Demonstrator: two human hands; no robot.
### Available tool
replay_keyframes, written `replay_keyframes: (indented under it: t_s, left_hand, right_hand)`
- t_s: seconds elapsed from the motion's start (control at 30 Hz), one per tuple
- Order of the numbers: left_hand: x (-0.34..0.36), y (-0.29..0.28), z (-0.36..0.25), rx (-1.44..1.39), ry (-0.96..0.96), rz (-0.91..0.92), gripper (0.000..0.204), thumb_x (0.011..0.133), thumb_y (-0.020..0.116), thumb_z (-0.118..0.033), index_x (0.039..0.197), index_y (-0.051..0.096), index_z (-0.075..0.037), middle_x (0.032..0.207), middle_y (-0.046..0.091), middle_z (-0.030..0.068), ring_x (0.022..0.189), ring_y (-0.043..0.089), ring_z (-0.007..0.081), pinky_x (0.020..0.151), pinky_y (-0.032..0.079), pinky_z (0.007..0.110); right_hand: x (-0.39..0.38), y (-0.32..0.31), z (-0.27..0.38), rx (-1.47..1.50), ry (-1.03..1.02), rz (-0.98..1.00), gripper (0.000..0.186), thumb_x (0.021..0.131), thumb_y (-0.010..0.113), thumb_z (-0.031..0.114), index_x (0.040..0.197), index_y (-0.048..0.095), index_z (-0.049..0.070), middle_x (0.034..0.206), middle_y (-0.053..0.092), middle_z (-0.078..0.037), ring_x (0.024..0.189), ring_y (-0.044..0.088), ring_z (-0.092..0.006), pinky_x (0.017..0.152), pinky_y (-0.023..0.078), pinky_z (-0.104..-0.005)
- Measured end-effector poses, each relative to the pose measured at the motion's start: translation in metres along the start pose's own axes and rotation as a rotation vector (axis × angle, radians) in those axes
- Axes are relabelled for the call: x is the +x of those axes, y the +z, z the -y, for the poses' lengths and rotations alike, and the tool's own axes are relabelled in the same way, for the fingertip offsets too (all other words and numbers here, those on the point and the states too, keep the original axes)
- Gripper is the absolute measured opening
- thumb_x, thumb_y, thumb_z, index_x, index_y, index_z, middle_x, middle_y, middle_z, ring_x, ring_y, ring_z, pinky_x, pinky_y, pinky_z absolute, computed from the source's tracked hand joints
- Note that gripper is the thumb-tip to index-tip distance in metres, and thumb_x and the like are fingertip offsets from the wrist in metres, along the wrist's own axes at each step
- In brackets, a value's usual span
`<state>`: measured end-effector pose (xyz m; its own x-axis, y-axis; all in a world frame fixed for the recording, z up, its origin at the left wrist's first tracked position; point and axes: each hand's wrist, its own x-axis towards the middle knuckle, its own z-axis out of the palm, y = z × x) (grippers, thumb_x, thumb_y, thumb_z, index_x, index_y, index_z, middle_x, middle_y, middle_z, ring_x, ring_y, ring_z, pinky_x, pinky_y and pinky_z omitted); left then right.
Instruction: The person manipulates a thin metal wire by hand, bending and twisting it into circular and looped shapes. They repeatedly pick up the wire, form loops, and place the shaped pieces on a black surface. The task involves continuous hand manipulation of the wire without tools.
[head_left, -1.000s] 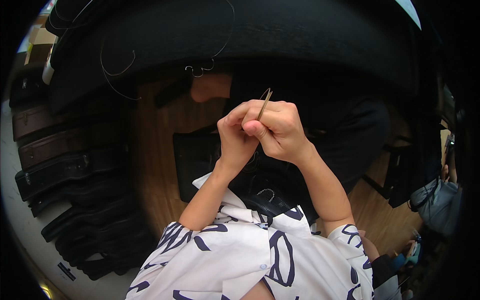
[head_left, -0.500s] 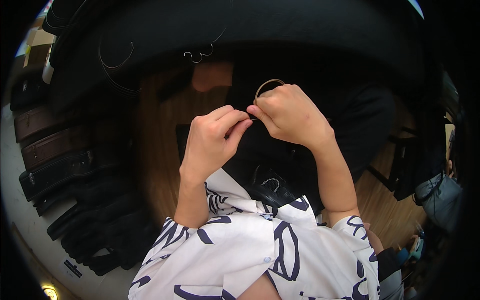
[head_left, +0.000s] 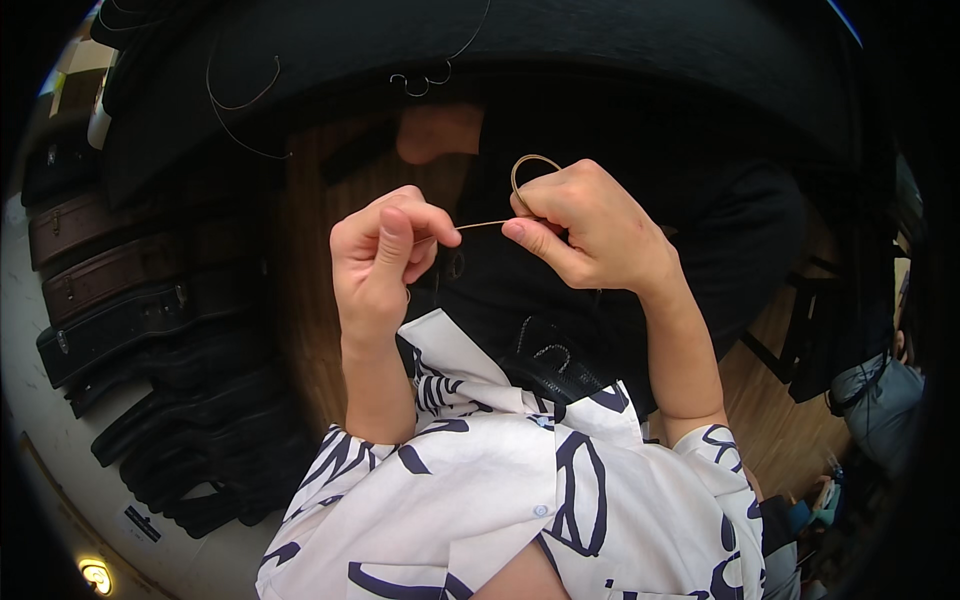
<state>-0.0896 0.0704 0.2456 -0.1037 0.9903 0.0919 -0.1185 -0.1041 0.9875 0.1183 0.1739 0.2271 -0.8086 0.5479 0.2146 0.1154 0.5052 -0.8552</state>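
A thin gold-brown string (head_left: 516, 178) is wound into a small coil, and its loop stands up above my right hand (head_left: 605, 230). That hand is closed round the coil, thumb pressed against the fingers. A short length of the string runs taut to the left, into the curled fingers of my left hand (head_left: 375, 255). The left thumb is lifted away from the fingertips. How the string passes inside the left hand is mostly hidden. Both hands are raised over my dark-clothed lap.
Beyond my hands stretches a dark padded surface (head_left: 620, 50) with loose curved strings (head_left: 250, 105) at its edge. Several dark, long cases (head_left: 110, 310) line the left side. My bare foot (head_left: 440, 132) shows above the wooden floor (head_left: 310, 260). Grey fabric (head_left: 875, 405) lies at far right.
My left hand has moved left, away from the right, and its thumb has lifted. More string now shows between the hands. The right hand keeps hold of the coil.
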Motion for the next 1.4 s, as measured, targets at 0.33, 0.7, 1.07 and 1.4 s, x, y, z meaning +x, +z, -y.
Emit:
replay_keyframes:
  t_s: [0.33, 0.7, 1.07, 1.4]
  left_hand:
    - [-0.001, -0.006, 0.001, -0.266, 0.005, 0.168, 0.053, 0.107, 0.04, -0.043, 0.114, 0.058, 0.007, 0.08, 0.057, 0.0093, 0.058, 0.058, 0.0157, 0.053, 0.043, 0.024]
    - [0.0, 0.032, 0.021, 0.339, 0.307, -0.196, 0.023, 0.095, 0.065, 0.003, 0.117, 0.06, 0.002, 0.111, 0.06, 0.0121, 0.094, 0.069, 0.0187, 0.074, 0.056, 0.023]
    - [0.006, 0.031, 0.038, 0.599, 0.427, -0.316, 0.022, 0.082, 0.076, 0.004, 0.1, 0.08, -0.008, 0.098, 0.062, 0.0058, 0.075, 0.062, 0.0128, 0.065, 0.051, 0.023]
    - [-0.002, 0.043, 0.041, -0.264, -0.108, -0.288, 0.015, 0.093, 0.072, -0.008, 0.105, 0.075, 0.0, 0.087, 0.073, 0.0068, 0.074, 0.061, 0.0073, 0.06, 0.044, 0.019]
  right_hand:
    - [-0.002, 0.002, -0.003, 0.099, -0.09, -0.015, 0.044, 0.09, 0.063, 0.013, 0.05, 0.046, 0.005, 0.044, 0.039, -0.008, 0.038, 0.037, -0.0253, 0.043, 0.03, -0.036]
    - [-0.003, 0.006, -0.007, 0.678, -0.162, 0.053, 0.049, 0.093, 0.053, 0.014, 0.049, 0.032, 0.007, 0.043, 0.03, -0.001, 0.037, 0.025, -0.0139, 0.04, 0.021, -0.0321]
    - [-0.002, 0.009, -0.012, 1.24, -0.177, -0.047, 0.054, 0.095, 0.049, 0.011, 0.046, 0.028, 0.011, 0.041, 0.028, 0.002, 0.036, 0.02, -0.0083, 0.037, 0.015, -0.0264]
    - [-0.001, 0.006, -0.018, 1.444, -0.131, 0.076, 0.054, 0.099, 0.048, 0.015, 0.05, 0.028, 0.01, 0.045, 0.025, 0.001, 0.04, 0.021, -0.0095, 0.042, 0.019, -0.0276]
